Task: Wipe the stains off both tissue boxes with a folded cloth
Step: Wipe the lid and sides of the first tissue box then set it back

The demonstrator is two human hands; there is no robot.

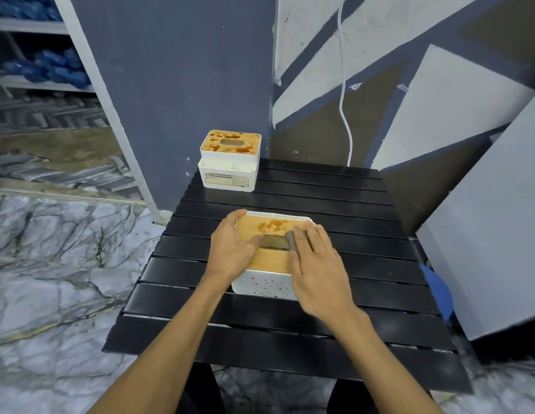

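Observation:
A white tissue box with a wooden lid [269, 261] sits in the middle of the black slatted table [290, 324]; brown stains [272, 225] mark the far half of its lid. My left hand [233, 246] rests on the box's left side, fingers over the far left corner and thumb on the lid. My right hand [317, 264] presses a folded grey-brown cloth [291, 240] flat onto the lid near the slot, fingers straight. A second white tissue box [230, 159], its wooden lid heavily stained brown, stands at the table's far left corner.
A dark blue pillar [176, 85] rises behind the far box. A white cable [345, 100] hangs down the painted wall to the table's back edge. A grey panel [493, 249] leans at the right, a blue object [436, 291] beside it. Marble floor lies to the left.

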